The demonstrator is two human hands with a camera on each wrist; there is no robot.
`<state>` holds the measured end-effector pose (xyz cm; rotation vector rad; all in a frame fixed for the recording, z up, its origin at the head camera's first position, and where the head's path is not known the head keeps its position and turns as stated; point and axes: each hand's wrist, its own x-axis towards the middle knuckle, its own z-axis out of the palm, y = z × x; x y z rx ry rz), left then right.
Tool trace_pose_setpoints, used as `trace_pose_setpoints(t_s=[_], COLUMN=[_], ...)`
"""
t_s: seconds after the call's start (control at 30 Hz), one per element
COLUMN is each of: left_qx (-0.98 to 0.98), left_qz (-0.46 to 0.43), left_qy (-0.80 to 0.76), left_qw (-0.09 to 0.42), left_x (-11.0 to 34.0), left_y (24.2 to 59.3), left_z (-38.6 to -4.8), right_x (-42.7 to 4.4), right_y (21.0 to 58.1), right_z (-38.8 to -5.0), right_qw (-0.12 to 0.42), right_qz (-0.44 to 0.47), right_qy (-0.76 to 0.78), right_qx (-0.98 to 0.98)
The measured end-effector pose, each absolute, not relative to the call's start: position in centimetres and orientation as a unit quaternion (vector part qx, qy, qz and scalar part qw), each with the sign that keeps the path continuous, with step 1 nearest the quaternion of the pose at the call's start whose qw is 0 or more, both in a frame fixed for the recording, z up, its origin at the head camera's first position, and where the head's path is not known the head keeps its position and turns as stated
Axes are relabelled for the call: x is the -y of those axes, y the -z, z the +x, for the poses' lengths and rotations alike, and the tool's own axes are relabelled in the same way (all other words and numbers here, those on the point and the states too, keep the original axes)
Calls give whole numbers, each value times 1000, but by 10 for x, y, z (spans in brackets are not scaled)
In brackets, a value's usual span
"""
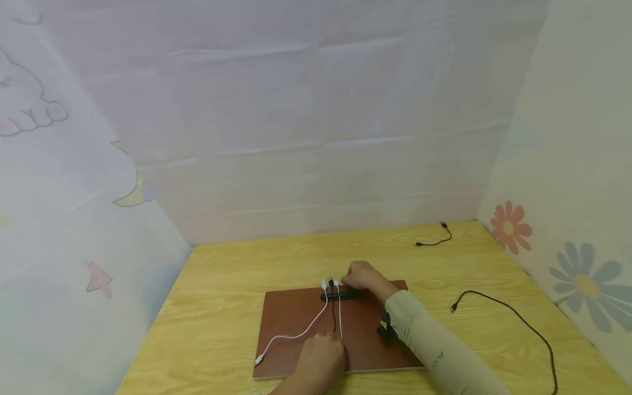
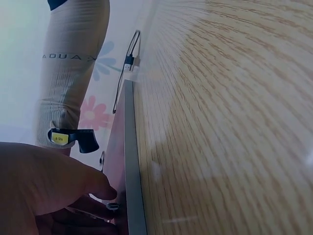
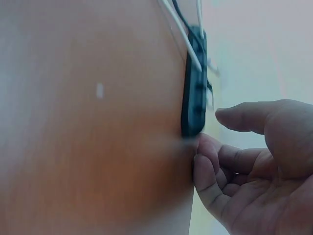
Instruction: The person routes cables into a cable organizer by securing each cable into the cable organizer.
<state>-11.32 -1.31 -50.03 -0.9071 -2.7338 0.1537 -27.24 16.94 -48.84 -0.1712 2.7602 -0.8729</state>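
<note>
A black cable holder [image 1: 340,295] lies near the far edge of a brown board [image 1: 291,312], with two white cables and a black one across it. My left hand [image 1: 321,356] is low over the board, where one white cable [image 1: 340,318] and the black cable [image 1: 333,315] reach it. In the left wrist view, the thumb and fingers of my left hand [image 2: 63,191] pinch around a small metal connector [image 2: 112,206]. My right hand [image 3: 259,161] has bent fingertips at the end of the holder [image 3: 194,93], its thumb held apart.
The other white cable [image 1: 296,336] trails to the board's left edge. A short black cable [image 1: 436,243] lies at the back right of the wooden table [image 1: 207,318], and a longer black cable [image 1: 513,311] along its right side. Patterned cloth [image 1: 306,137] hangs around the table.
</note>
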Motion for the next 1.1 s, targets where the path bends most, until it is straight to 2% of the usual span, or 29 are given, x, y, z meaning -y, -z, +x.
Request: trace_pose_setpoints(t_s=[0.17,0.4,0.6,0.83,1.1], left_qx=[944,938,943,937,937], left_qz=[-313,-327,-325,-330,-327], left_qy=[-34,-26,-33,-63,-81], left_qw=[99,111,59,98,97], left_x=[20,25,21,19,12], left_y=[500,501,502,502,503], left_z=[-110,-108,-107,-107,-106], right_x=[-191,-232,-264,-292,-329], right_y=[488,483,481,476,472], right_z=[-273,-275,-273,-282,-290], right_qw=[118,117,115,110,105], right_qz=[-47,-20,3,16,36], right_qy=[314,315,306,304,305], right_qx=[-941,-942,-945,-946,-946])
